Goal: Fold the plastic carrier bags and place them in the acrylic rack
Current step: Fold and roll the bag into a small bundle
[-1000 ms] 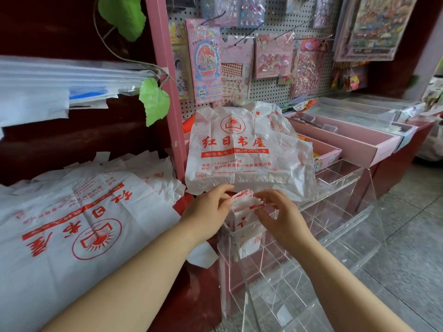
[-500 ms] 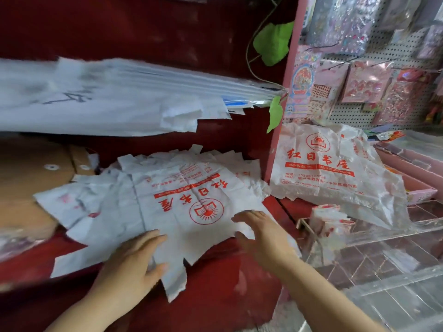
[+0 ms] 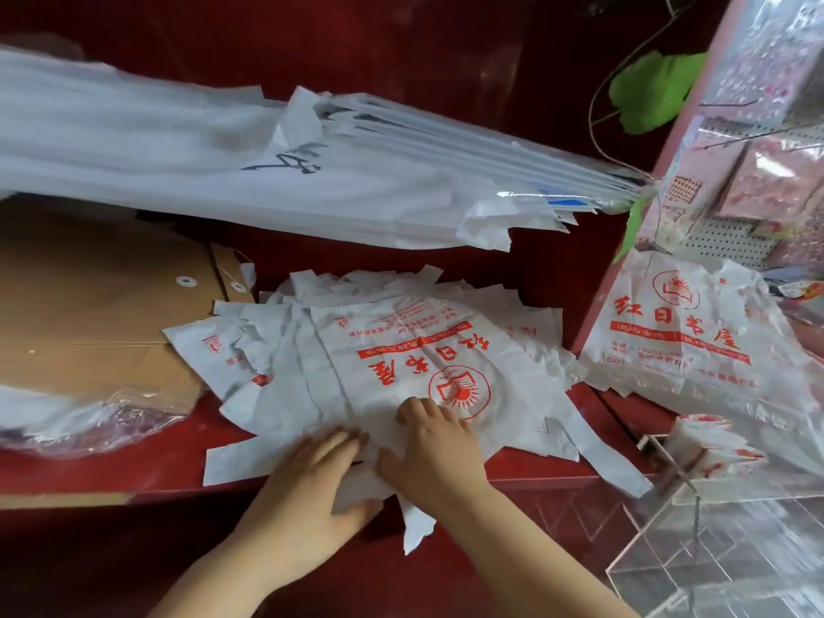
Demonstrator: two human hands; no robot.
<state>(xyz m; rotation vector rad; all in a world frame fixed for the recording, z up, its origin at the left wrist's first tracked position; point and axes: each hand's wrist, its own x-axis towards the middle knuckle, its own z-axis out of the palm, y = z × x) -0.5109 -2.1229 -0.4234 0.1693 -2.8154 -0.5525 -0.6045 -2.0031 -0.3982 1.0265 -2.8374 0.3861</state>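
A loose pile of white plastic carrier bags (image 3: pixel 392 350) with red print lies spread on the dark red counter (image 3: pixel 133 466). My left hand (image 3: pixel 312 479) lies on the near edge of the pile with its thumb spread under the plastic. My right hand (image 3: pixel 434 448) rests flat on the top bag, just below its round red logo. At the right, the clear acrylic rack (image 3: pixel 695 541) holds several folded bags (image 3: pixel 709 448) in its near-left compartment. Another bag (image 3: pixel 686 332) stands upright behind the rack.
A thick sheaf of white plastic sheets (image 3: pixel 267 162) overhangs the counter above the pile. Brown envelopes (image 3: pixel 98 314) lie at the left, with crinkled clear wrap (image 3: pixel 80 421) in front. A pink pegboard display (image 3: pixel 758 180) with a green leaf (image 3: pixel 655 91) rises at the right.
A second ago both hands held a folded bag at the rack. They swung left to the bag pile, and since half a second ago they have drawn together on the top bag's near edge.
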